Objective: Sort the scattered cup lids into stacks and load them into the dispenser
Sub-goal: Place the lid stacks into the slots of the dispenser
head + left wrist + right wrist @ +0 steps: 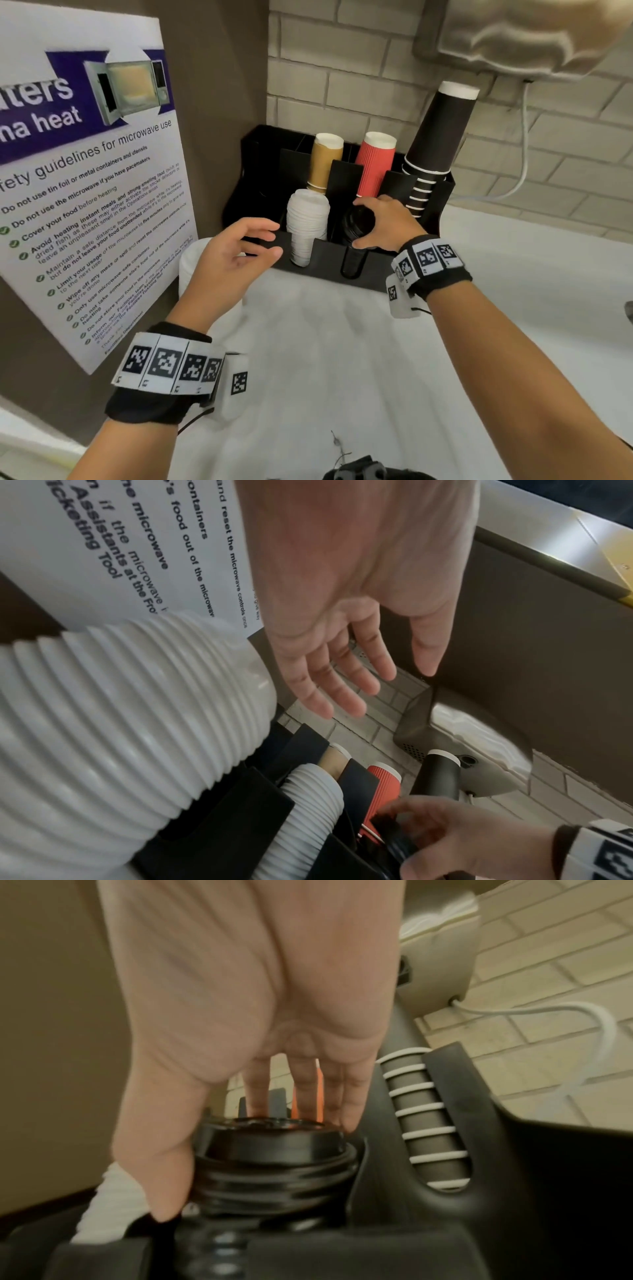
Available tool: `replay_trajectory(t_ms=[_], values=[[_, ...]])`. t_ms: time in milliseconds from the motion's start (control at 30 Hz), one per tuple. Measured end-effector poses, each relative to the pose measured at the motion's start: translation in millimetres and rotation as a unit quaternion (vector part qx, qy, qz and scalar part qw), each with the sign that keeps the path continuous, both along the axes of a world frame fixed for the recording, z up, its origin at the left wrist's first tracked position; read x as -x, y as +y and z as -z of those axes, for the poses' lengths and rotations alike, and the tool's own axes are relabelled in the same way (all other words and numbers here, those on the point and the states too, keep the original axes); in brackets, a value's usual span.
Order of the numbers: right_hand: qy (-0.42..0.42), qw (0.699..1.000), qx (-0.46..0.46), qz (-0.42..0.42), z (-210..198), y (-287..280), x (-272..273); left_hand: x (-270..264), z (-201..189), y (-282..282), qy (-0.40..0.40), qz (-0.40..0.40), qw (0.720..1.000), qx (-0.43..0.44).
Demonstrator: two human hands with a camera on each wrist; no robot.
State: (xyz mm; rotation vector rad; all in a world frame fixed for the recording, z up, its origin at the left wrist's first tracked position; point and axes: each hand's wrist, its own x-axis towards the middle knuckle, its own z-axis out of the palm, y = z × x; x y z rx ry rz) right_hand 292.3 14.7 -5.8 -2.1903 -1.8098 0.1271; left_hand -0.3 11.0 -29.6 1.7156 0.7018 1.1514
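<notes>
To the left of the dispenser (346, 274), the microwave poster (85, 192) leans against the brown wall. A stack of white lids lies on the counter (513, 308) at the dispenser's left end, seen large in your left wrist view (120, 723). Your left hand (233, 257) hovers just in front of the dispenser's left front corner, fingers relaxed and spread, holding nothing. In the dispenser's front row, the white lid stack (306, 228) fills the left slot. Behind it stands a tan cup stack (324, 161). In the slot to the right of the white lids, the black lid stack (358, 228) sits partly in, and your right hand (387, 222) grips its top, thumb on the near side and fingers (301, 1085) over the far rim. Behind that slot stands the red cup stack (375, 164). At the dispenser's right end, the black cup stack (436, 144) leans up toward the wall-mounted unit (531, 34).
</notes>
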Motion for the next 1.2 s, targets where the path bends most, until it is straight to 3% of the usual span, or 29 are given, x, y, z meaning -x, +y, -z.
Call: replay_trajectory(t_ms=[500,567,667,767,833,900,967,1067,1200], values=[[-0.039,0.994,0.095,0.020,-2,18,14,4,-3,0,0.030,-0.018,0.999,-0.020],[-0.042,0.993,0.104,0.021,-2,16,15,8,-5,1,0.074,-0.063,0.992,-0.074],[-0.031,0.994,0.101,0.013,-4,10,17,18,-8,9,0.213,-0.136,0.954,-0.159],[-0.026,0.999,-0.041,-0.024,-5,1,36,25,-5,15,0.410,-0.149,0.891,-0.124],[0.039,0.989,-0.113,-0.082,2,-6,62,24,2,15,0.512,-0.137,0.843,-0.089],[0.129,0.979,-0.088,-0.132,14,-10,90,22,10,13,0.566,-0.141,0.808,-0.087],[0.207,0.964,-0.010,-0.165,27,-13,115,21,15,12,0.567,-0.160,0.804,-0.080],[0.270,0.939,0.094,-0.190,43,-10,142,17,20,8,0.544,-0.169,0.821,-0.043],[0.362,0.903,0.122,-0.197,49,-11,157,13,22,3,0.556,-0.159,0.815,-0.042]])
